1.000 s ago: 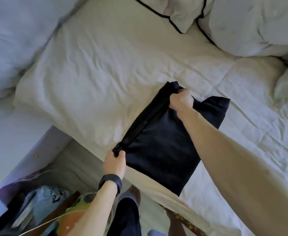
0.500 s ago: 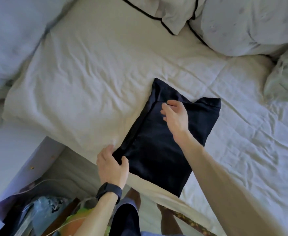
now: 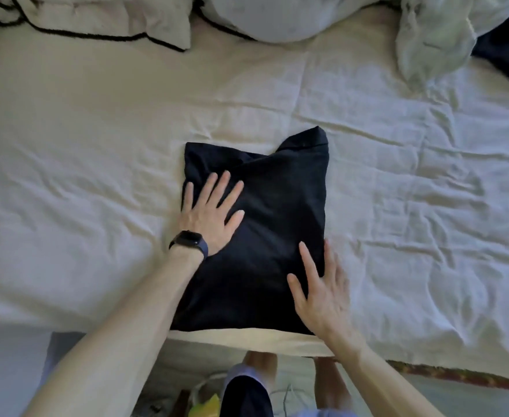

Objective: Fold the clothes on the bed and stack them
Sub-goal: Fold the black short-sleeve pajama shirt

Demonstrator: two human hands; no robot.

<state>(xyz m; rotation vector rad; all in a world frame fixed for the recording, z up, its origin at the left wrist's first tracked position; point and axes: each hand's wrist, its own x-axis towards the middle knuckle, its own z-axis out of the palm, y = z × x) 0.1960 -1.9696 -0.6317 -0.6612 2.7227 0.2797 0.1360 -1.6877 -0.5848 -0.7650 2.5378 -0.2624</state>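
Note:
A folded dark navy garment point(image 3: 273, 212) lies flat on the white bed sheet point(image 3: 81, 176), close to the bed's near edge. My left hand point(image 3: 209, 212), with a dark watch on the wrist, presses flat on the garment's left part, fingers spread. My right hand point(image 3: 322, 291) lies flat with straight fingers on the garment's lower right edge. A pale crumpled garment point(image 3: 431, 40) sits at the far right of the bed, with another dark piece of cloth point(image 3: 506, 49) beside it at the right border.
A white pillow with black piping point(image 3: 96, 22) and a bulky white pillow point(image 3: 265, 16) lie along the far side of the bed. Below the bed's near edge I see my legs point(image 3: 256, 386) and some clutter on the floor point(image 3: 202, 407).
Both hands have let go of the garment's corners and now lie flat on it. The view has swung so the garment sits square in front of me.

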